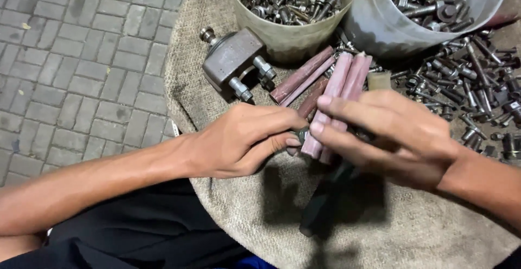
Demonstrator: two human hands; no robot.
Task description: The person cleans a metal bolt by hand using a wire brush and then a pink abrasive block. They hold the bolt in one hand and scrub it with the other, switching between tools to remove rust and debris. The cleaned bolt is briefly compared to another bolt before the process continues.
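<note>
Grey paving bricks (70,57) run off beyond the left hand, and a coarse sackcloth (244,209) spread over them carries everything. The left hand (244,138) is pinched shut on a small dark bolt (300,135), thumb and forefinger closed around its end. The right hand (391,136) meets it there, fingers (347,109) curled onto the same small piece and lying across the near ends of some reddish-brown rods (339,92), which fan away from both hands. Just past the left knuckles sits a grey metal block (233,60) with bolts sticking out. Farther off stand two plastic tubs (293,35) of fasteners, and loose bolts (472,84) lie scattered beyond the right wrist.
</note>
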